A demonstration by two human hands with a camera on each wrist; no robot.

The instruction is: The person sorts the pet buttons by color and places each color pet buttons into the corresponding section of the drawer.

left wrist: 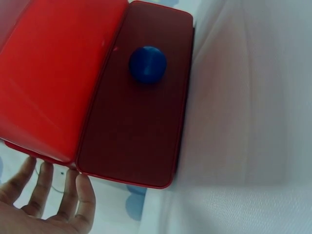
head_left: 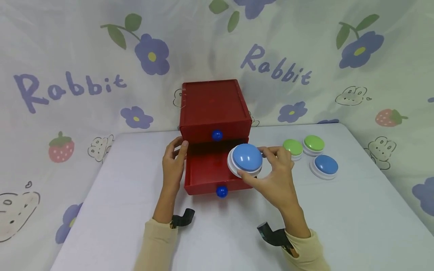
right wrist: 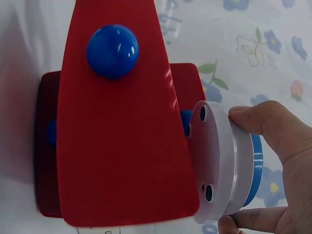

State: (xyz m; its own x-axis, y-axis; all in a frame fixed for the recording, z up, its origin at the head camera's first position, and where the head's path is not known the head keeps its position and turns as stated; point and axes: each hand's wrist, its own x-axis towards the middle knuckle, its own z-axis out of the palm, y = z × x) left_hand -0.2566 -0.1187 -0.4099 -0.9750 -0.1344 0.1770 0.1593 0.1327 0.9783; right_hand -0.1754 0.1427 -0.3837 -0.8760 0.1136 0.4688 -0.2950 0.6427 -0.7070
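Note:
A red two-drawer cabinet [head_left: 211,103] stands on the table, its lower drawer [head_left: 205,171] pulled out and its upper drawer closed. Each drawer front has a round blue knob, the lower knob [head_left: 222,191] being nearer. My right hand [head_left: 279,184] grips a push button [head_left: 247,157] with a blue dome and white base, thumb and fingers on its rim. It hangs over the right part of the open drawer. In the right wrist view the button's white underside [right wrist: 209,156] faces the drawer front. My left hand [head_left: 173,167] rests its fairly straight fingers against the cabinet's left side.
To the right lie two green push buttons [head_left: 314,143] and another blue push button [head_left: 326,165], all with white bases. The white tabletop [head_left: 115,210] ends at a printed cloth backdrop [head_left: 203,45]. Dark wrist cameras [head_left: 271,234] jut from both sleeves.

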